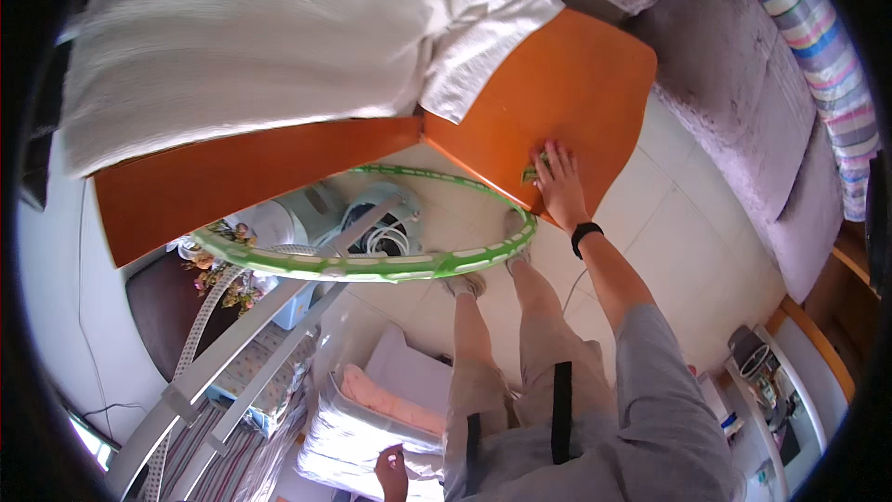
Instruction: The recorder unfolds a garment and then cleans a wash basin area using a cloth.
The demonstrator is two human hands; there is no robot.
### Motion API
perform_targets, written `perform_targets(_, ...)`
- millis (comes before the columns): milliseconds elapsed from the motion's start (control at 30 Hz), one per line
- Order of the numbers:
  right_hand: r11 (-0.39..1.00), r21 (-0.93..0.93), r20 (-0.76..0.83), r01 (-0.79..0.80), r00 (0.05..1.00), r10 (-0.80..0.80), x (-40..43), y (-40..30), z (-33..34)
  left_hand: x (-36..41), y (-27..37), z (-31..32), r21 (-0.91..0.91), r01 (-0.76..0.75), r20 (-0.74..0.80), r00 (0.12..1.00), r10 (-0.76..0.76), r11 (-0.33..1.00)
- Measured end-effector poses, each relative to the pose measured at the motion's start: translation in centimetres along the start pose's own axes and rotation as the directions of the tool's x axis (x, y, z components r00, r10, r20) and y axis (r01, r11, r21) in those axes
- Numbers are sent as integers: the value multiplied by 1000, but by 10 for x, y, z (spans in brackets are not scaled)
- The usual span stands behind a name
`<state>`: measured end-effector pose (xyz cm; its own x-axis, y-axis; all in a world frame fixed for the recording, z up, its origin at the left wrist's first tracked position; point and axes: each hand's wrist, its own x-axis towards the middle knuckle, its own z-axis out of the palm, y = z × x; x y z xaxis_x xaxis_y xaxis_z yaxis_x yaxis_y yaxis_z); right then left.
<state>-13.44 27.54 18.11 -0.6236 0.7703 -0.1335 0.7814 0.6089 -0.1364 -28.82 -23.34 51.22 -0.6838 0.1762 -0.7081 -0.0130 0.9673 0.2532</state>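
Observation:
My right hand [559, 185], with a black band on its wrist, presses a small green cloth or pad [534, 169] flat against an orange-brown wooden headboard or footboard panel [578, 90], near its lower edge. Most of the cloth is hidden under the palm. Low in the picture is my left hand [392, 470], held beside my body with its fingers curled; whether anything is in it does not show. A green and white hoop [418, 268] lies to the left of my right hand, passing close to the panel's lower corner.
White fabric [265, 49] covers the furniture at the upper left, over a wooden rail [258, 171]. A grey plush sofa [732, 104] stands at the right. Metal poles [230, 338], artificial flowers [240, 265] and a tub with a coiled white hose [383, 240] are at the left.

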Motion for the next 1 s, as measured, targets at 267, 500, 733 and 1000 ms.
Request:
perform_targets(267,654,690,-215,-311,774,595,24,122,-57,117,202,60,-444,-380,-107,922,373,812)
perform_targets(500,446,865,-271,-230,534,801,147,185,-10,138,325,123,-753,-326,-158,933,324,572)
perform_targets(733,985,170,-339,10,939,49,153,47,6,143,330,128,-819,-327,-170,923,345,472)
perform_targets(1000,801,372,-66,470,874,-482,85,0,1,148,320,130,-758,-352,-195,926,323,549)
